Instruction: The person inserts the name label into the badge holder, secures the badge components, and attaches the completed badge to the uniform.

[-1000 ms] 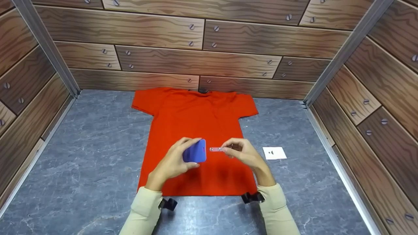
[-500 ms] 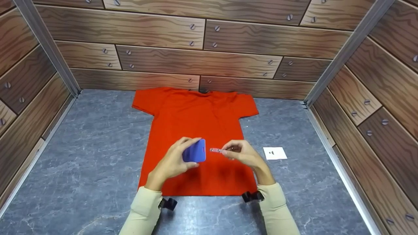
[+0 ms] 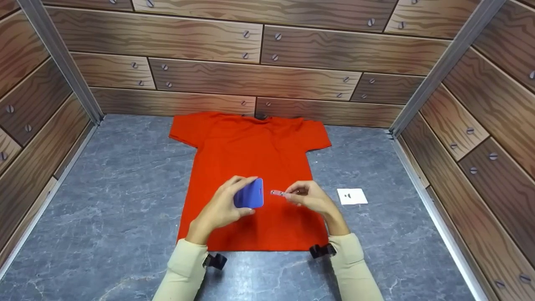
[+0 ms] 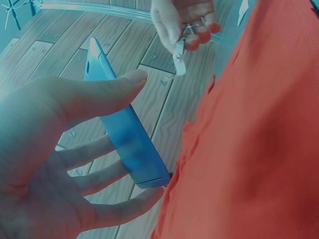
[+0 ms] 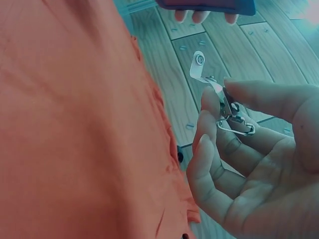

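Observation:
My left hand [image 3: 220, 202] grips a blue badge holder [image 3: 249, 195] by its edges, thumb on one side and fingers on the other. A small slot shows near the holder's right end in the head view. To the right, my right hand [image 3: 311, 198] pinches a badge clip [image 3: 277, 192] between thumb and fingers. In the right wrist view the badge clip [image 5: 214, 85] has a clear strap with a metal snap, pointing toward the holder, and a safety pin [image 5: 238, 128] at its base. A short gap separates strap and holder. Both hands are over a red T-shirt [image 3: 255, 154].
The T-shirt lies flat on the grey marbled table [image 3: 125, 188], its collar toward the back wall [image 3: 209, 75]. A white card [image 3: 352, 196] with a small dark mark lies on the table right of the shirt. Wood-patterned panels stand on three sides.
My right hand has shifted slightly, taking the clip's strap a little right and down, so the gap to the badge holder is slightly wider. The left hand has stayed put.

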`<state>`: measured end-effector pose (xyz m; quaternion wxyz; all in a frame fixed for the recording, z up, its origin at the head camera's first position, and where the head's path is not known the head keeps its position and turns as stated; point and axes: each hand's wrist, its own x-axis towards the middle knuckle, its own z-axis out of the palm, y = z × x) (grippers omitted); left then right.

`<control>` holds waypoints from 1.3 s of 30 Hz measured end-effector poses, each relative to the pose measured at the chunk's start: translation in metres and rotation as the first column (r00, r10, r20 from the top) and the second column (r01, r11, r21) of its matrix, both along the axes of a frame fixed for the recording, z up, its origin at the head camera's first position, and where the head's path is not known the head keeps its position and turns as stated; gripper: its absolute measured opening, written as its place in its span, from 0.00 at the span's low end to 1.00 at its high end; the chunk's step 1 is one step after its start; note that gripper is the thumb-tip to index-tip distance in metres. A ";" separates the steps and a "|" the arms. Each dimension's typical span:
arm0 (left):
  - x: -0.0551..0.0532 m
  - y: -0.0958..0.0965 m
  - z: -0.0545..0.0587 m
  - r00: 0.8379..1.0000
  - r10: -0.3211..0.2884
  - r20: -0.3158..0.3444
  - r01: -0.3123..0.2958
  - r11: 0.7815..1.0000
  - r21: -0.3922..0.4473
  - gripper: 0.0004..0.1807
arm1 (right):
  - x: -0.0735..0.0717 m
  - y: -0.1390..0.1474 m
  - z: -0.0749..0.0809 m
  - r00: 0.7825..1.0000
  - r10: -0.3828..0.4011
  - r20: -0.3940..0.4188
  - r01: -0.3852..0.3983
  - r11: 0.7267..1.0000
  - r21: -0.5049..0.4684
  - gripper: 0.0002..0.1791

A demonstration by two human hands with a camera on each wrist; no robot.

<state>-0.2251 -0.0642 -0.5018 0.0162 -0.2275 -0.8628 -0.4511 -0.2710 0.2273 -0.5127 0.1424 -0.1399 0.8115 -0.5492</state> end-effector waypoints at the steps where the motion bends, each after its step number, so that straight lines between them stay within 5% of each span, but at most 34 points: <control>1: 0.000 0.000 0.000 1.000 0.000 0.002 0.000 1.000 0.001 0.43 | 0.000 0.000 -0.001 1.000 -0.003 0.002 0.003 1.000 0.003 0.11; 20: 0.000 0.000 0.001 1.000 -0.009 0.008 0.009 1.000 0.004 0.43 | -0.005 -0.002 -0.018 0.997 -0.071 0.024 0.070 0.995 0.070 0.12; 39: 0.000 0.000 0.000 1.000 -0.016 -0.018 0.016 1.000 0.011 0.43 | -0.007 0.004 -0.028 0.998 -0.057 -0.008 0.058 0.986 0.156 0.07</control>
